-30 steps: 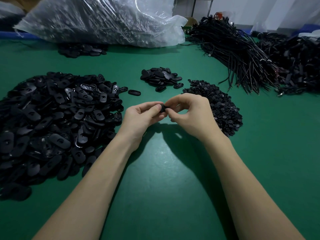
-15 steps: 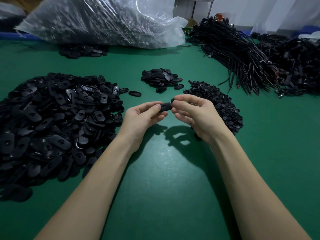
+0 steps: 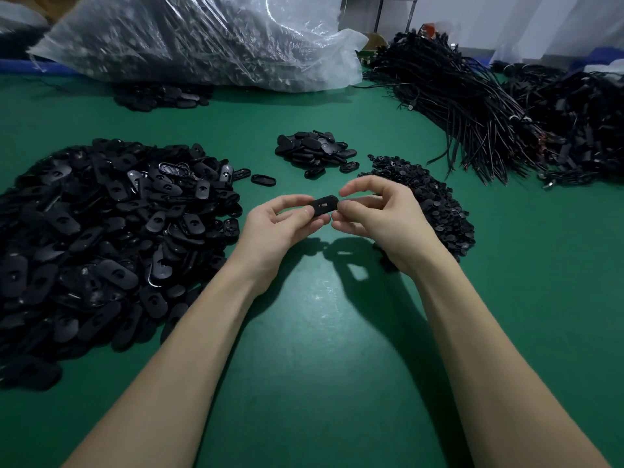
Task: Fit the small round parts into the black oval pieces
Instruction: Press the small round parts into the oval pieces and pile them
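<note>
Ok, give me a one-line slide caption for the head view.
Left hand holds a black oval piece above the green table; right hand meets its end, between heaps of parts.

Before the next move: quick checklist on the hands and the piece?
1. Left hand pinches the oval piece: ok.
2. Right hand fingertips at the piece's right end: ok.
3. Round part seated in the piece: cannot tell, only a small slot shows.
4. Round part in right hand: cannot tell.
5. Pile of round parts close beside the right hand: ok.
6. Small pile of oval pieces unobstructed: ok.
</note>
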